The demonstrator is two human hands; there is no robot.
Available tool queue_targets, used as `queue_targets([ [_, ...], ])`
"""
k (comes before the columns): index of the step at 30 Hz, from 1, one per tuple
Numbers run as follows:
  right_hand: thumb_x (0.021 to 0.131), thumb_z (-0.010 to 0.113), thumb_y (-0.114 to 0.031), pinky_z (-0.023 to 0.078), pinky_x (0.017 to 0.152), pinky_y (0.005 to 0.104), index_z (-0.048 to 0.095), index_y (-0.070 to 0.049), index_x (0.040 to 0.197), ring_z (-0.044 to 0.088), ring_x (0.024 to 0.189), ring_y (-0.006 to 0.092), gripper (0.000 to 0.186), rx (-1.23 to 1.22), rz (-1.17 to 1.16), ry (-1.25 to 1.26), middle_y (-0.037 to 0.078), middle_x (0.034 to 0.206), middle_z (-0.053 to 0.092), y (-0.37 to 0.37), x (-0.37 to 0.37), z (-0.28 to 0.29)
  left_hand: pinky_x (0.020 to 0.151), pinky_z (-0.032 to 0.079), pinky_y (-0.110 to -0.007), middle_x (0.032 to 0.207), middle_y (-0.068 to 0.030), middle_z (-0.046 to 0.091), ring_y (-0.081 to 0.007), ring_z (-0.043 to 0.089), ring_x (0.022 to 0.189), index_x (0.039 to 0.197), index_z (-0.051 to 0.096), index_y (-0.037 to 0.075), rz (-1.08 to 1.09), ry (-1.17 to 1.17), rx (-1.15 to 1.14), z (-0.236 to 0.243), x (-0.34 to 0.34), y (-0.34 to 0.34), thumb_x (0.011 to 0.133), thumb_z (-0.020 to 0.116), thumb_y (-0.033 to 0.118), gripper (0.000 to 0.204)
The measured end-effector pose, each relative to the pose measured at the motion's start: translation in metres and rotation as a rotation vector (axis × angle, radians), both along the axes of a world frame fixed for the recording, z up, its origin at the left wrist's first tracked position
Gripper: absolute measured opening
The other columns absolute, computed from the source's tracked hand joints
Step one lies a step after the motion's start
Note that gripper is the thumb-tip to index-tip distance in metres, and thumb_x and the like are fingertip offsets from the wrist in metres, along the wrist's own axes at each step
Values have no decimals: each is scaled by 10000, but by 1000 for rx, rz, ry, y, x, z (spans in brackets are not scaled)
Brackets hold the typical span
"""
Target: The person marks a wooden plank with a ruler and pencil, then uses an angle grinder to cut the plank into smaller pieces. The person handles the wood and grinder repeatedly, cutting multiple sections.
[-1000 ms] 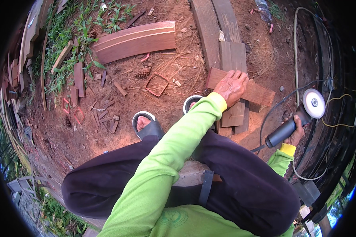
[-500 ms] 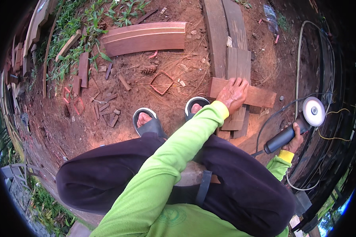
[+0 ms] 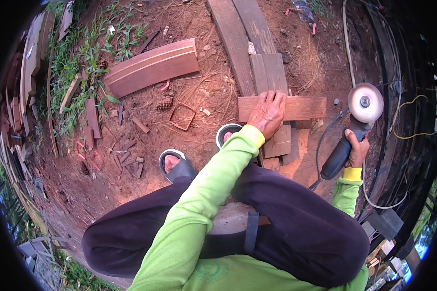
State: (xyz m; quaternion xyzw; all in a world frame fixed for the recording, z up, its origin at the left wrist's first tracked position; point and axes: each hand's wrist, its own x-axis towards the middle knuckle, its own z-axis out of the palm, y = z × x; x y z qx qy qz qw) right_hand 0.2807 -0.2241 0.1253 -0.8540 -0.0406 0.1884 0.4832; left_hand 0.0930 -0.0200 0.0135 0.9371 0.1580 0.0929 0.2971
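My left hand (image 3: 268,114) presses a short reddish-brown board (image 3: 305,107) down, with its fingers curled over the far edge. That board lies crosswise over several longer wooden planks (image 3: 268,72) on the ground. To the right, my right hand (image 3: 358,148) is wrapped around a dark angle grinder (image 3: 342,153). The grinder's pale round disc (image 3: 366,102) faces up, past the board's right end and apart from it. From the grinder's rear runs a dark cord (image 3: 320,165). Whether the disc spins, I cannot tell.
A curved reddish board (image 3: 153,68) lies on the soil at the far left. Wood offcuts (image 3: 128,160), a pine cone (image 3: 165,102) and a red band loop (image 3: 182,116) are scattered nearer. A pale hose (image 3: 348,43) and yellow cable (image 3: 415,136) run along the right.
The whole view has turned, so the planks and the board sit further left and at another angle. My left hand stays on the board, and my right still holds the angle grinder.
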Motion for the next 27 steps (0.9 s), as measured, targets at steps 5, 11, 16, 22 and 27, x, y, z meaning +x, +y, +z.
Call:
queue_targets([
  [5,740,753,-142,468,583,251,592,-11,1049,569,655,117,373,30,-9,-28,23,866,604,-7,0,-10,992,378,-411,1171,-165,489,-321,467,1119,1250,473,-92,-13,36,41,0,-1,-1,633,755,136,716],
  [11,736,751,-136,462,612,246,587,-7,1070,563,676,112,394,26,-3,0,19,877,602,-5,-4,-7,1014,368,-423,1194,-176,482,-336,458,1143,1269,455,-80,0,14,-44,0,-5,2,639,744,119,722],
  [16,725,745,-117,465,689,249,573,-2,1112,570,742,110,440,12,17,12,25,925,610,-6,-7,-9,953,380,-410,1084,-174,488,-329,465,1079,1162,494,-75,28,-110,-26,-1,-5,2,685,664,90,533],
  [22,683,756,-171,484,715,284,602,14,1041,589,768,139,432,-69,129,-101,50,909,631,5,-14,3,1005,355,-455,1214,-198,461,-375,440,1144,1287,444,-59,-11,-34,-108,-5,-2,4,631,757,141,754],
  [27,634,776,-204,500,766,326,596,21,1025,617,821,180,486,-229,219,-121,97,912,651,-5,-7,2,986,366,-461,1216,-180,469,-376,446,1128,1310,441,-40,9,-33,-63,-12,3,2,600,775,147,806],
])
